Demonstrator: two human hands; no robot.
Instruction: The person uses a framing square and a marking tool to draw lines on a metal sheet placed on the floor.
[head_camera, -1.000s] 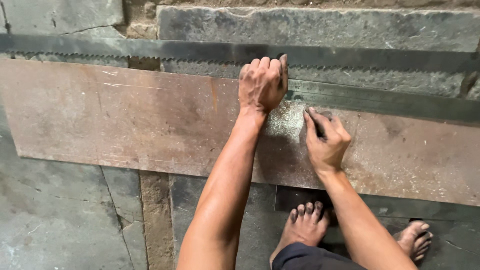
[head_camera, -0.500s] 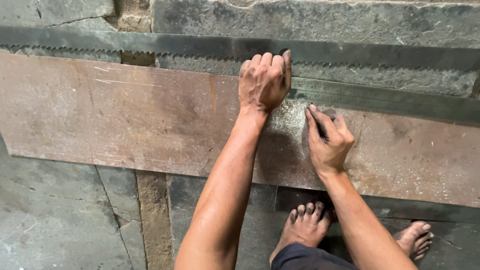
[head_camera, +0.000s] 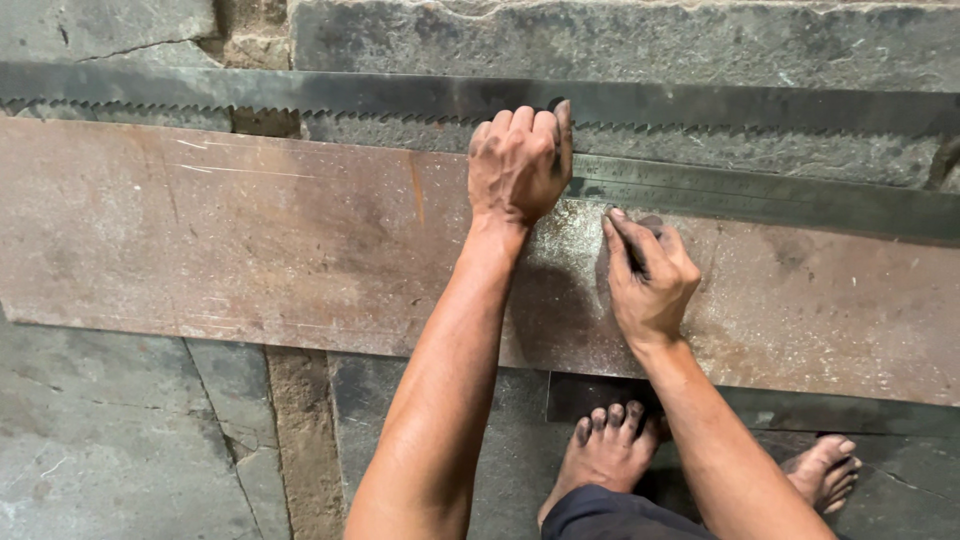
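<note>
Marking: right hand (head_camera: 648, 278) pinches a small dark marker, tip on the rusty metal sheet (head_camera: 250, 240) beside the steel ruler (head_camera: 780, 195).
Left hand (head_camera: 518, 165): fisted, pressing the ruler's left end.
Beyond: long saw blade (head_camera: 300, 95), stone floor (head_camera: 110, 440).
Next: likely a steady stroke along the ruler.

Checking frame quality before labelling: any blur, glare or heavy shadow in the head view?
Head view: sharp, no motion blur on left hand or right hand; soft even light, no glare on the rusty metal sheet; faint shadow beside the left forearm; darker under the sheet near the feet.
</note>
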